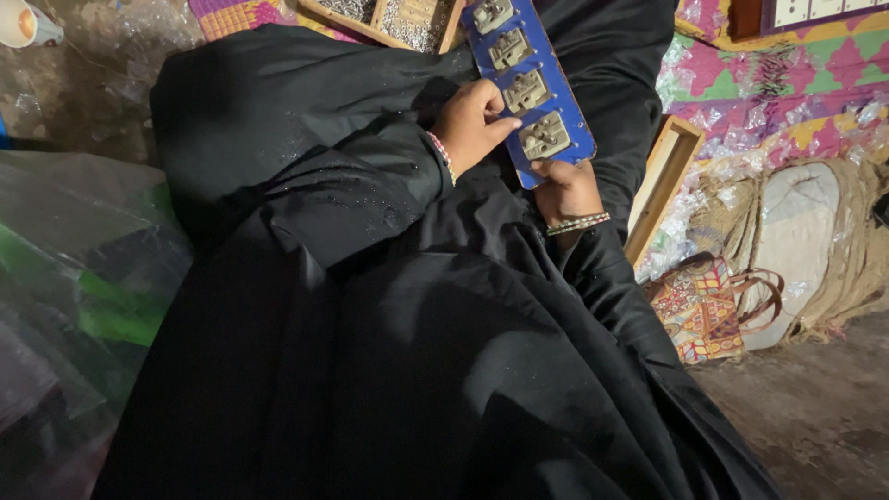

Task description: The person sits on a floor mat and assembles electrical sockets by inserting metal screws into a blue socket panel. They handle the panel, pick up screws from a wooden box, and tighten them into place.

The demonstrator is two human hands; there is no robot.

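Blue board with four metal fittings, held in both hands over a black-robed lap.

Black robe (370,324) fills the frame. On it, blue board (530,83) slants from upper left to lower right, four square metal fittings (544,136) in a row along it. Right of board: patterned mat (787,65), woven sack (815,241), empty wooden tray (659,185), patterned bag (699,310). Above board: wooden tray of small metal parts (398,20). Left hand (472,123) closed on board's left edge, thumb on its face; right hand (565,190) clasps its lower end.
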